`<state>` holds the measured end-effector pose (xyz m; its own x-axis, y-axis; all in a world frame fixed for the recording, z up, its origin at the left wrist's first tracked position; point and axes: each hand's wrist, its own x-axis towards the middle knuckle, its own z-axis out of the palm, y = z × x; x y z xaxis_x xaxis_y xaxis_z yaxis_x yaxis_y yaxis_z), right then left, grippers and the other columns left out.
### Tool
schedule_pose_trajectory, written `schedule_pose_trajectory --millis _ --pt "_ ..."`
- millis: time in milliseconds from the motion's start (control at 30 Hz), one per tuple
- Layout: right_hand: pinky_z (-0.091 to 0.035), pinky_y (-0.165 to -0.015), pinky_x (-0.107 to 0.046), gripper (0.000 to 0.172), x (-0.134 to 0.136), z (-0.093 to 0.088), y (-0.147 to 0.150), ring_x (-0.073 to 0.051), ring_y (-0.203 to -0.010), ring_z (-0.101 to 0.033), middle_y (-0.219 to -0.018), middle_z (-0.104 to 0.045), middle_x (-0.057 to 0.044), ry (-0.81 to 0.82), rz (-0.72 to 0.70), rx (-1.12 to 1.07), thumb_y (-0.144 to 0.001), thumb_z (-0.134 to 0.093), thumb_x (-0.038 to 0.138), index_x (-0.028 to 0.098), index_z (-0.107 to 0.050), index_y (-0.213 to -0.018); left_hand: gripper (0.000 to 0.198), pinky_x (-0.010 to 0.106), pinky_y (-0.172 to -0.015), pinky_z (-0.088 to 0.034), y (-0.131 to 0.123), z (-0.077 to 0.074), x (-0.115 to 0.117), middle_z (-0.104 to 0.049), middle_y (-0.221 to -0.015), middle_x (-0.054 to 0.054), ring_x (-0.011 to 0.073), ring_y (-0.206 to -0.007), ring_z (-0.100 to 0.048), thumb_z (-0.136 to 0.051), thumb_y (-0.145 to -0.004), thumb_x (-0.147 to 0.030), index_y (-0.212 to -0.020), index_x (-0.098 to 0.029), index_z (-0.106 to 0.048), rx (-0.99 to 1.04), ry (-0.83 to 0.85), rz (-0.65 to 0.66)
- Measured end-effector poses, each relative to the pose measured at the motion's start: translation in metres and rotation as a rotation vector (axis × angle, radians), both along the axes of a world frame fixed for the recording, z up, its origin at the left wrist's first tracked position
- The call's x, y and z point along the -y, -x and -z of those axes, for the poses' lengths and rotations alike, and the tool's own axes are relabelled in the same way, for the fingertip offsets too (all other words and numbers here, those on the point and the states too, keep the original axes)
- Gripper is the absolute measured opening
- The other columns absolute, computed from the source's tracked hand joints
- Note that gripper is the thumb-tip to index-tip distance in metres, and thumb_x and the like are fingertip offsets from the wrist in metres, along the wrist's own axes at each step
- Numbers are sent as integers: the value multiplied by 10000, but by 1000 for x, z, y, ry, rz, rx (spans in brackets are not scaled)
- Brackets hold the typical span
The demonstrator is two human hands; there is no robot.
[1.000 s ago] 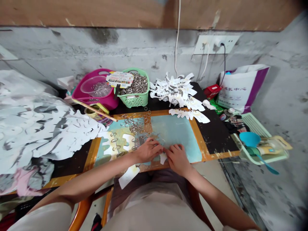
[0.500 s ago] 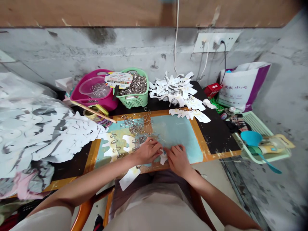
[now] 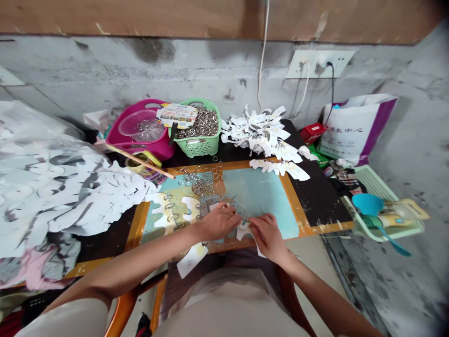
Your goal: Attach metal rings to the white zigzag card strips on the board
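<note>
A white cut-out strip with scalloped edges and metal rings along it lies at the table's front edge, between my hands. My left hand is closed on its left side, fingertips beside a metal ring. My right hand pinches the strip's right part, hiding some of it. Left of my hands lie more white strips with rings across them; one end hangs over the front edge. A loose heap of metal rings sits on the blue mat behind my left hand.
At the back stand a magenta basket and a green basket of rings. White cut-outs are piled at left and at back right. A stick lies across a tin. On the right, a green tray holds a blue ladle.
My right hand has shifted slightly right and down, and more of the white strip with its rings now shows between my hands. The whole view has moved a little.
</note>
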<state>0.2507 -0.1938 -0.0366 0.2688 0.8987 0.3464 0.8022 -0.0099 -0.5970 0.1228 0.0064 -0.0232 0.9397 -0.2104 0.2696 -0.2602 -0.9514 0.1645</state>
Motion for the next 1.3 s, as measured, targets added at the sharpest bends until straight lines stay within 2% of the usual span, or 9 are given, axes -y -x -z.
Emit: schedule_pose_trajectory --millis 133,367,567,633,767,833,967,1167,1300 --pt "-389 -956 -458 358 4 -6 10 -249 -1047 -563 -1127 -649 -91 -93 154 4 -909 -455 134 222 -481 -1255 139 357 -845 -341 3 0 -1 -626 -717 20 197 -833 -585 -454 -908 -136 -1007 -163 -548 -30 19 58" --pt "-267 -1048 -504 423 -1 -5 25 -243 -1055 -568 -1013 -700 -71 46 100 143 -910 -477 121 184 -433 -1326 176 382 -861 -350 4 -5 -1 -652 -772 43 211 -852 -578 -455 -899 -150 -1030 -170 -570 -37 35 82" --pt "-176 -1103 -556 365 1 -10 25 -235 -1030 -581 -997 -698 -63 146 102 152 -934 -463 160 186 -469 -1298 142 466 -1030 -304 6 -9 -1 -679 -882 30 205 -918 -590 -528 -871 -176 -991 -205 -599 -20 -15 148" --pt "-218 -1098 -547 320 -2 -9 20 -230 -993 -594 -961 -695 -57 142 100 93 -937 -457 171 199 -505 -1253 108 499 -1076 -267 9 -9 1 -678 -933 31 203 -943 -590 -546 -870 -202 -960 -206 -605 -16 -22 153" --pt "-448 -946 -430 306 -4 -1 8 -222 -930 -619 -992 -672 -87 -28 223 -86 -938 -439 189 207 -523 -1231 112 526 -1126 -210 14 -5 9 -671 -988 44 197 -991 -584 -531 -894 -246 -961 -194 -604 6 -26 121" --pt "-455 -950 -441 365 -3 2 6 -234 -1006 -610 -1077 -660 -99 -91 214 -38 -927 -436 170 220 -509 -1281 121 533 -1142 -189 17 -3 13 -668 -1001 51 195 -1014 -581 -522 -894 -240 -971 -193 -602 4 -21 93" --pt "-271 -1102 -570 508 3 3 12 -250 -1126 -573 -1046 -693 -66 -26 51 138 -902 -476 140 234 -420 -1398 150 569 -1163 -128 19 -2 17 -664 -1013 62 212 -1055 -570 -513 -883 -238 -997 -189 -597 -49 5 66" --pt "-44 -1134 -653 533 8 0 23 -272 -1181 -544 -1142 -683 -96 92 88 196 -939 -467 153 184 -317 -1450 422 615 -1165 -16 20 -5 21 -635 -1107 105 257 -1108 -551 -527 -867 -285 -1271 -162 -509 -107 -35 62" --pt "-37 -1134 -657 457 4 -2 19 -267 -1129 -569 -1120 -686 -87 127 80 155 -947 -465 175 190 -385 -1397 450 623 -1161 24 24 -2 27 -606 -1189 150 288 -1190 -499 -539 -866 -326 -1271 -132 -522 -102 -100 36"
